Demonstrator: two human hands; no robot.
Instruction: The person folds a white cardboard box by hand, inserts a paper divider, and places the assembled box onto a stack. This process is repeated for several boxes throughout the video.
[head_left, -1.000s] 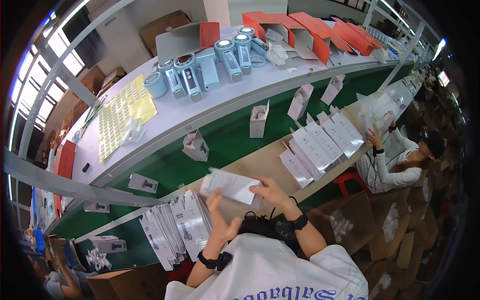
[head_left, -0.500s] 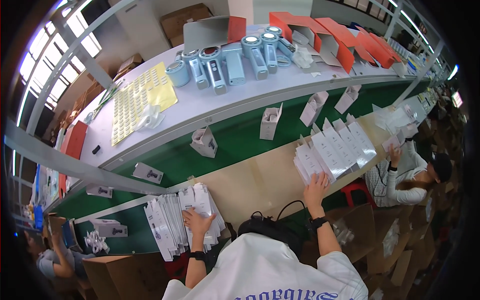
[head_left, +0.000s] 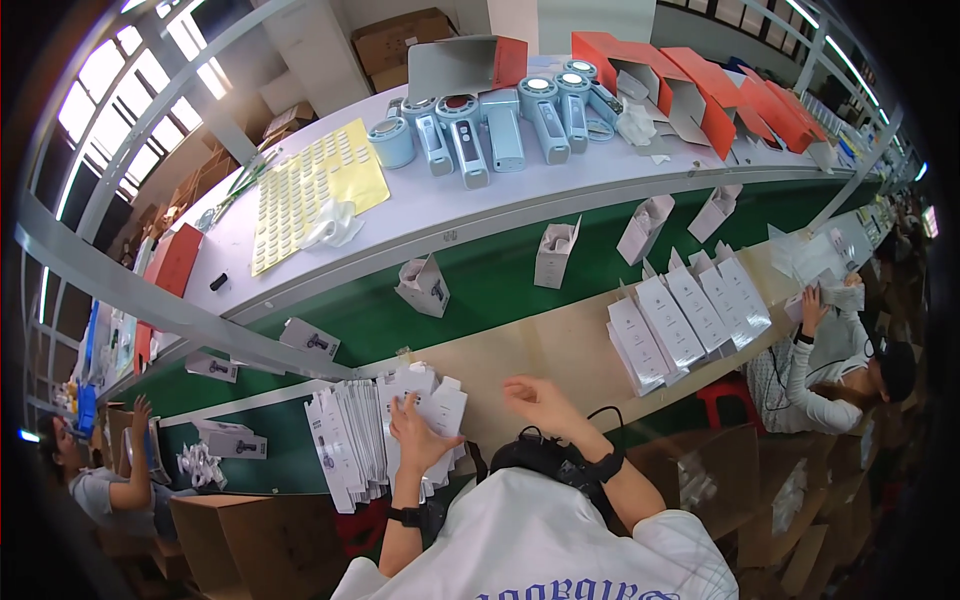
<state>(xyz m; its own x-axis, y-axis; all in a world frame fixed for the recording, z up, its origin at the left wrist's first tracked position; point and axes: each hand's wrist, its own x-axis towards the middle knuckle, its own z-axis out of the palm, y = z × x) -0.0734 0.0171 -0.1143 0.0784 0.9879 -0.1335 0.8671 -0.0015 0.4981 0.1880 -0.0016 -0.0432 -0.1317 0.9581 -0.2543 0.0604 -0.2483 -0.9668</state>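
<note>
My left hand [head_left: 418, 437] rests on a row of flattened white cartons [head_left: 352, 440], its thumb and fingers spread over the ones at the row's right end. Over the tan bench [head_left: 530, 358], to the right of that row, is my right hand [head_left: 543, 404], its fingers loosely bent and apart with nothing in them. Further right a group of opened-out white boxes [head_left: 690, 318] stands upright with top flaps raised; neither hand touches it.
Light-blue handheld devices [head_left: 465, 145] and orange-red boxes [head_left: 690, 85] lie on the white upper table beside a yellow sticker sheet [head_left: 325, 185]. Several small boxes [head_left: 556, 254] line the green strip. Co-workers sit at right [head_left: 835, 370] and left [head_left: 125, 480]. A grey post [head_left: 165, 305] crosses the left.
My right hand has left the standing boxes and come left, towards the flattened cartons. My left hand stays on the cartons, its thumb now reaching further right. The view has shifted slightly.
</note>
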